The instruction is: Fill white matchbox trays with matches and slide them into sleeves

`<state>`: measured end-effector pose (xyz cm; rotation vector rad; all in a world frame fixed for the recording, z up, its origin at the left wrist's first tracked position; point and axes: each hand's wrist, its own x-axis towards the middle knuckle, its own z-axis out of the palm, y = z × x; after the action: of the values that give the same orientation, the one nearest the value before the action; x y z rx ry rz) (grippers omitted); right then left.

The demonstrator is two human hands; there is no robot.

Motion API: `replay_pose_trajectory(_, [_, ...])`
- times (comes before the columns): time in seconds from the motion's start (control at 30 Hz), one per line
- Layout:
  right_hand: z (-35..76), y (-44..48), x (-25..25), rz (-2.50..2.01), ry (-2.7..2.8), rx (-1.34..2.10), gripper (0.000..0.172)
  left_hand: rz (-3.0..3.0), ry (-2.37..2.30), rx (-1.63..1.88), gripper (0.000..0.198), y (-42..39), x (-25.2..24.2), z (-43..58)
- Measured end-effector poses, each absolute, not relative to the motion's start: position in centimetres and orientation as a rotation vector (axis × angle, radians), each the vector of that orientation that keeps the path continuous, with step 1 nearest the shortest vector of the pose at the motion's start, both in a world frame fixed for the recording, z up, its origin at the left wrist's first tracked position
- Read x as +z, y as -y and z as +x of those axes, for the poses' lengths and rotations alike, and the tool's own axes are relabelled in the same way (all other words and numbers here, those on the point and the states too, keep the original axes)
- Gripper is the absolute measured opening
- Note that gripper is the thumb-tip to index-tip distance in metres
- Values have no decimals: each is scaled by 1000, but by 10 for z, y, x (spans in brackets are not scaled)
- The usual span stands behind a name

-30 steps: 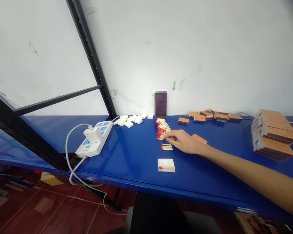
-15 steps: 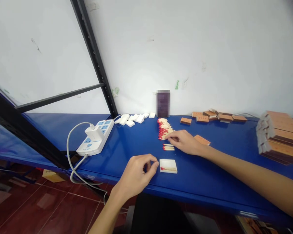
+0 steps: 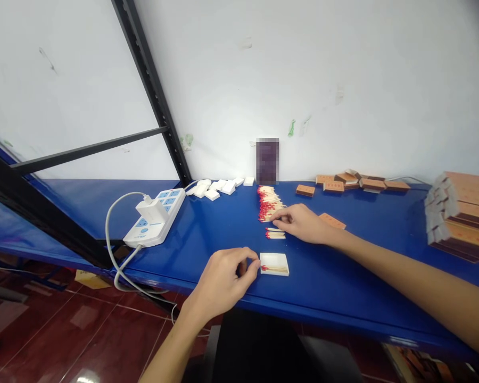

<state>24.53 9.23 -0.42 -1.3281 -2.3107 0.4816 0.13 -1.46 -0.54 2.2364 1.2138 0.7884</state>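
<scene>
On the blue table, a small white matchbox tray (image 3: 275, 258) lies open with a few red-headed matches (image 3: 274, 268) along its near side. The thumb and forefinger of my left hand (image 3: 227, 274) are pinched at the tray's left edge. Beyond the tray sits a small group of matches (image 3: 276, 234), and farther back a larger heap of matches (image 3: 269, 203). My right hand (image 3: 299, 221) reaches in from the right, its fingertips pinched on a match at the heap's near end. Those fingers partly hide what they hold.
White trays (image 3: 219, 187) lie at the back left, near a power strip (image 3: 157, 218) with its cable. Orange matchbox sleeves (image 3: 345, 182) are scattered at the back right; one sleeve (image 3: 332, 221) lies behind my right wrist. Matchboxes (image 3: 463, 213) are stacked far right. A pixelated dark panel (image 3: 267, 161) stands behind the heap.
The view has shifted slightly, so the table's contents sit a little higher in the picture. Both hands keep nearly the same places beside the tray and the heap.
</scene>
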Motion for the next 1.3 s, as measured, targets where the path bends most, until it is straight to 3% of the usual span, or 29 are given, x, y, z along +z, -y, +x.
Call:
replay_pose_trajectory(0.57, [248,-97,-12,-1259,2328,451,30,2265,-1245,760,17,13,-7,1])
replay_pose_trajectory(1.3, [240,-85,4,-1467,2243,600,19,2272,-1266,754,17,13,-6,2])
